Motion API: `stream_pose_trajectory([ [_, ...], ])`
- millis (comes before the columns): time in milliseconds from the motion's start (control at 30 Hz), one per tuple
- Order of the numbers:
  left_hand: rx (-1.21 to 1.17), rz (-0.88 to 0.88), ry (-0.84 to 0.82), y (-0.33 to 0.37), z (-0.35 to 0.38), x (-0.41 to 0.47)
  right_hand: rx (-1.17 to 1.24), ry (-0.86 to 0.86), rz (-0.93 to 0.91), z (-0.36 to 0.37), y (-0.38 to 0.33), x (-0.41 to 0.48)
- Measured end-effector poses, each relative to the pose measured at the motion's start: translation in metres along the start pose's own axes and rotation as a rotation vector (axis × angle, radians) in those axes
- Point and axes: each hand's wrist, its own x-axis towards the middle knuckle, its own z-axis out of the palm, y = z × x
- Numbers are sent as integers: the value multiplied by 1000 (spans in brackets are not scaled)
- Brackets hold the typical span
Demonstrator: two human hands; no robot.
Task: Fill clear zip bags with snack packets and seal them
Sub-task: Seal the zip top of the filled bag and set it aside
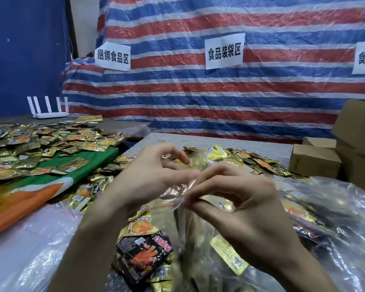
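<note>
Below 食品装袋区 sign (223, 51) | left grip (156, 175), right grip (240, 205) — both pinching clear zip bag (188, 228) mouth

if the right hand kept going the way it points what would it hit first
Probably the left hand: the right hand points across at it, and both pinch the mouth of the clear zip bag, so only that film lies between them. Depth is uncertain from one view.

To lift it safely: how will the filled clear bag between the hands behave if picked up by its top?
Probably floppy: the clear bag is thin and wrinkled where the left hand and right hand pinch it. Likely bottom-heavy: snack packets fill its lower part. Glossy film may slip.
</note>
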Motion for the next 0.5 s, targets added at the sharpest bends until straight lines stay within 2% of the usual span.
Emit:
stream_pose_trajectory([
  [67, -83, 6, -22, 0, -8, 0, 5, -55, 76, -2, -2, 0],
  [200, -98, 123, 114, -1, -17, 3, -120, -154, 228, -15, -2, 3],
  [333, -149, 179, 52, -9, -20, 12, -154, -95, 334, -36, 3, 8],
  [400, -209, 197, 122, -17, -16, 22, -181, -88, 360, -45, 6, 9],
  [500, -325, 149, 317, -35, -1, 50, -214, -89, 419, -54, 11, 9],
])
